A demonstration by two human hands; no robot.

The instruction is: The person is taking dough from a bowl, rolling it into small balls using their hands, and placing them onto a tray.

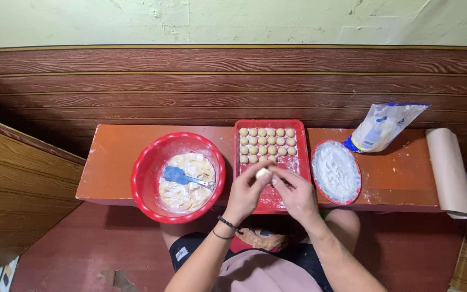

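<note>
Head view, looking down on a low orange-red worktop [120, 162] set against a wood-panelled wall.

Left hand [246, 189] and right hand [294, 190] meet over the near end of the red tray [300, 162]. Between them sits one pale dough ball [262, 173]. Fingers of both hands are curled together around it: left fingertips press it from the left, right fingertips close on it from the right and above. The ball is held just above the tray's bare near part, not resting on it as far as can be told.

Tray contents: rows of finished dough balls [266, 141] packed in the far half, touching or nearly touching one another (the exact count is too small to tell reliably).

Left of the tray, just beside it: round red bowl [146, 178] holding pale dough dusted with flour, with a blue spatula [175, 174] lying on the dough, handle pointing right.

Right of the tray: red-rimmed plate [315, 157] heaped with white flour. Behind it, a white-and-blue bag [385, 125] leaning, tilted. At the far right end, a roll of brown paper [449, 167].

Dark bracelets on the left wrist.
</note>
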